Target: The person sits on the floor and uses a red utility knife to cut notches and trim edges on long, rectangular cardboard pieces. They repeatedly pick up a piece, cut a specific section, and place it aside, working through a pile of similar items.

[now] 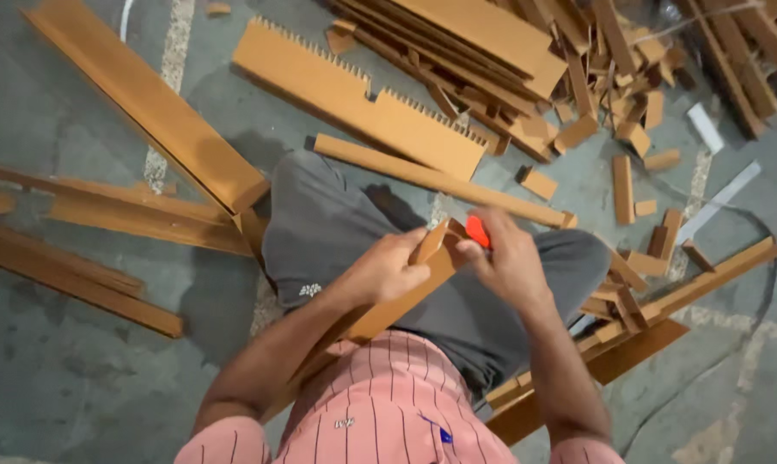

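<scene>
Pink striped shirt [388,404] is showing nearest, above grey trousers [337,223]. Left hand [388,268] is wrapping its fingers around a wooden strip [406,292] lying over the lap, while right hand [509,258] is pinching a small red tool [478,230] at the strip's far end. Wood offcuts [629,129] are lying on the floor [62,369] far right.

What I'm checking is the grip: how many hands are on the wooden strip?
2. The left hand wraps the wooden strip near its upper end; the right hand, pinching a small red tool, meets that end.
</scene>
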